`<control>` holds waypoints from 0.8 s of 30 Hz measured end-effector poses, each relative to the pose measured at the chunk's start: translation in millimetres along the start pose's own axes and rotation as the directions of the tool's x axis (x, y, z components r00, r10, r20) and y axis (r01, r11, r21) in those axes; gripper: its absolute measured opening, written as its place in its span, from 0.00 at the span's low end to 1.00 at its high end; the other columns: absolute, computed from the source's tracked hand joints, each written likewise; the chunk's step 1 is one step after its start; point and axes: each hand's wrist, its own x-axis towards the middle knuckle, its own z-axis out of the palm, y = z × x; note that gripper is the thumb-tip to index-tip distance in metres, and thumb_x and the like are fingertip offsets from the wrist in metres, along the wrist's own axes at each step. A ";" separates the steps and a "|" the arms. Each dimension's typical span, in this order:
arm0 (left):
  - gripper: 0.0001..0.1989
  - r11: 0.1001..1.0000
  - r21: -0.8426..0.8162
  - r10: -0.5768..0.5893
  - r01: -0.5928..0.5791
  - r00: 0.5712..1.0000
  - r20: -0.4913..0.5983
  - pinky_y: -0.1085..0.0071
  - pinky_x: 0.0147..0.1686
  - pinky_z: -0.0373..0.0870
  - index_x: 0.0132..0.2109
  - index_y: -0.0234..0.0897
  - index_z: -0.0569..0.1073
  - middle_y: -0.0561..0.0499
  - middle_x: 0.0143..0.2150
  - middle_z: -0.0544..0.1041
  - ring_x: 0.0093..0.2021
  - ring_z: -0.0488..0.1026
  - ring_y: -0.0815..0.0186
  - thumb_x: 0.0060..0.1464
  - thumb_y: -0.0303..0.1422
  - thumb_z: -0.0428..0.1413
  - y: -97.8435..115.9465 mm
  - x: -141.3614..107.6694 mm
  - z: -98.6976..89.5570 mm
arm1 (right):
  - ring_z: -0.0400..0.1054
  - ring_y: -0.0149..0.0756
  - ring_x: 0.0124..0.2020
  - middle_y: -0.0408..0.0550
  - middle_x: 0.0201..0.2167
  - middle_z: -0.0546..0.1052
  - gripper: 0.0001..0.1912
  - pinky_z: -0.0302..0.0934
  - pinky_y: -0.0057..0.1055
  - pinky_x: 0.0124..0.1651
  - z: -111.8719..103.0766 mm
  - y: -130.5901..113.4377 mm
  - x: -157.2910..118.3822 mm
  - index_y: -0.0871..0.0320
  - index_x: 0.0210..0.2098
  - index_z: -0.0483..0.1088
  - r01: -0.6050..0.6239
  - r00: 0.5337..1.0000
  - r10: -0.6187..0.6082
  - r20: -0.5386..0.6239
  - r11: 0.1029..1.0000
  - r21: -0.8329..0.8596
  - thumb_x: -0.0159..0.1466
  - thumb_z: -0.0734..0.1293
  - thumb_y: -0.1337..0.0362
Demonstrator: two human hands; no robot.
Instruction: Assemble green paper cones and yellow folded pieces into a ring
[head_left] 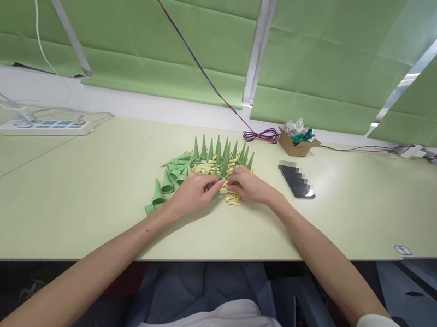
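My left hand [196, 192] is closed in a pinch at the front of a cluster of small parts. Facing it, my right hand [249, 184] has its fingers bent together among the small yellow pieces [233, 200]. What either hand holds is hidden by the fingers. Just behind the fingertips stands a green pointed cone [225, 165]. More green cones stand upright in a curved row [204, 150] at the back. To the left of my left hand, several hollow green cones [159, 194] lie tilted or on their sides in a loose pile.
A dark phone [297, 180] lies right of the parts. Behind it sits a small cardboard box [294, 147] holding clear and green wrapping, beside a coiled red-blue cable [262, 134]. At the left is a white power strip [44, 127]. The table's front edge runs close to my lap.
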 end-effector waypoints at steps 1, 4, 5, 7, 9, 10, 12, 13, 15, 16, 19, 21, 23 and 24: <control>0.21 1.000 0.003 -0.001 0.001 1.000 0.001 0.69 0.28 0.55 0.24 0.37 0.63 0.56 0.19 0.60 0.21 0.56 0.70 0.66 0.41 0.48 0.1 0.0 -0.1 | 0.61 0.42 0.40 0.51 0.32 0.68 0.09 0.56 0.36 0.45 -0.4 0.3 0.0 0.61 0.31 0.73 -0.006 1.000 0.006 -0.008 1.000 -0.004 0.67 0.64 0.71; 0.20 1.000 -0.002 -0.008 0.008 1.000 0.004 0.69 0.28 0.56 0.26 0.37 0.66 0.56 0.19 0.63 0.21 0.57 0.70 0.65 0.39 0.48 0.5 0.1 -0.3 | 0.62 0.42 0.41 0.52 0.33 0.69 0.09 0.56 0.36 0.46 -0.9 2.0 0.2 0.61 0.32 0.72 -0.022 0.999 0.022 -0.032 1.000 -0.015 0.68 0.64 0.70; 0.18 1.000 -0.009 -0.012 0.012 1.000 0.007 0.70 0.28 0.56 0.27 0.37 0.68 0.56 0.19 0.64 0.21 0.58 0.70 0.65 0.39 0.49 0.3 0.1 -0.2 | 0.62 0.42 0.41 0.52 0.34 0.69 0.09 0.56 0.36 0.46 -0.9 2.7 0.4 0.61 0.32 0.72 -0.029 0.999 0.029 -0.042 0.999 -0.017 0.68 0.63 0.69; 0.13 1.000 -0.021 -0.019 0.019 1.000 0.015 0.71 0.29 0.57 0.32 0.37 0.72 0.57 0.20 0.67 0.21 0.59 0.70 0.64 0.37 0.51 -0.6 0.1 0.2 | 0.62 0.42 0.41 0.52 0.34 0.69 0.09 0.57 0.36 0.46 -0.9 3.8 0.8 0.62 0.33 0.72 -0.042 0.997 0.041 -0.066 0.999 -0.013 0.69 0.63 0.68; 0.10 0.999 -0.023 -0.026 0.027 0.999 0.021 0.71 0.29 0.58 0.36 0.38 0.74 0.57 0.21 0.68 0.21 0.61 0.70 0.63 0.36 0.52 -2.2 0.1 0.8 | 0.62 0.42 0.41 0.52 0.35 0.69 0.09 0.57 0.36 0.45 -1.0 4.0 1.2 0.61 0.34 0.71 -0.042 0.994 0.042 -0.100 0.999 -0.001 0.69 0.62 0.67; 0.09 0.999 -0.021 -0.028 0.028 0.999 0.024 0.71 0.29 0.59 0.38 0.38 0.75 0.58 0.21 0.68 0.21 0.61 0.70 0.62 0.36 0.52 -3.2 0.1 1.1 | 0.62 0.41 0.41 0.52 0.35 0.68 0.09 0.57 0.35 0.45 -1.3 3.6 1.4 0.61 0.34 0.71 -0.036 0.992 0.037 -0.119 0.999 0.009 0.70 0.62 0.67; 0.09 0.999 -0.014 -0.029 0.029 0.999 0.029 0.71 0.30 0.60 0.42 0.38 0.75 0.58 0.21 0.67 0.21 0.62 0.70 0.62 0.35 0.52 -5.1 0.2 1.6 | 0.62 0.41 0.41 0.51 0.36 0.68 0.09 0.57 0.35 0.44 -2.2 2.0 1.3 0.60 0.35 0.70 -0.019 0.988 0.025 -0.153 0.999 0.037 0.70 0.61 0.66; 0.10 1.000 -0.011 -0.028 0.028 0.999 0.033 0.71 0.30 0.60 0.43 0.38 0.75 0.58 0.21 0.67 0.21 0.62 0.70 0.63 0.35 0.52 -6.0 0.3 1.8 | 0.62 0.40 0.40 0.51 0.36 0.68 0.09 0.57 0.34 0.44 -2.8 0.9 1.1 0.60 0.35 0.70 -0.010 0.986 0.019 -0.166 0.998 0.055 0.70 0.61 0.66; 0.10 1.000 -0.004 -0.022 0.022 0.999 0.043 0.71 0.30 0.59 0.45 0.37 0.75 0.58 0.21 0.67 0.22 0.62 0.69 0.63 0.35 0.51 -7.5 0.2 2.3 | 0.62 0.38 0.39 0.50 0.37 0.67 0.08 0.57 0.34 0.43 -4.1 -1.2 0.7 0.60 0.36 0.69 0.010 0.983 0.007 -0.183 0.996 0.093 0.71 0.61 0.65; 0.11 1.000 0.001 -0.017 0.017 0.999 0.048 0.71 0.30 0.59 0.46 0.37 0.75 0.58 0.21 0.66 0.22 0.62 0.69 0.63 0.35 0.51 -8.3 0.1 2.5 | 0.62 0.38 0.38 0.50 0.37 0.67 0.08 0.57 0.33 0.43 -4.6 -2.1 0.5 0.60 0.36 0.69 0.020 0.982 0.001 -0.188 0.994 0.110 0.71 0.61 0.65; 0.11 1.000 0.017 0.013 -0.014 0.998 0.054 0.72 0.29 0.58 0.47 0.37 0.75 0.58 0.21 0.66 0.22 0.61 0.69 0.64 0.35 0.51 -10.6 -0.2 3.6 | 0.62 0.36 0.36 0.49 0.37 0.67 0.07 0.57 0.33 0.41 -5.1 -3.0 0.4 0.60 0.37 0.68 0.050 0.979 -0.020 -0.201 0.988 0.148 0.71 0.60 0.66; 0.11 0.999 0.025 0.037 -0.038 0.998 0.046 0.72 0.28 0.57 0.46 0.37 0.75 0.58 0.21 0.66 0.22 0.60 0.70 0.65 0.35 0.50 -12.1 -0.3 4.5 | 0.61 0.36 0.35 0.49 0.36 0.66 0.08 0.57 0.33 0.40 -4.5 -2.3 0.9 0.59 0.36 0.68 0.071 0.976 -0.035 -0.213 0.983 0.168 0.71 0.60 0.65; 0.11 0.997 0.030 0.063 -0.064 0.998 0.031 0.73 0.28 0.57 0.45 0.37 0.76 0.57 0.22 0.67 0.22 0.60 0.70 0.66 0.35 0.49 -13.2 -0.2 5.4 | 0.61 0.36 0.35 0.48 0.34 0.66 0.08 0.57 0.33 0.40 -3.4 -1.3 1.4 0.59 0.35 0.67 0.089 0.973 -0.046 -0.225 0.979 0.184 0.71 0.60 0.65; 0.11 0.996 0.032 0.079 -0.080 0.997 0.021 0.73 0.27 0.57 0.44 0.37 0.76 0.57 0.22 0.67 0.21 0.59 0.70 0.66 0.35 0.49 -13.6 -0.2 5.7 | 0.61 0.36 0.35 0.48 0.34 0.65 0.09 0.58 0.33 0.40 -2.9 -1.0 1.5 0.59 0.35 0.67 0.095 0.972 -0.050 -0.229 0.977 0.190 0.71 0.61 0.64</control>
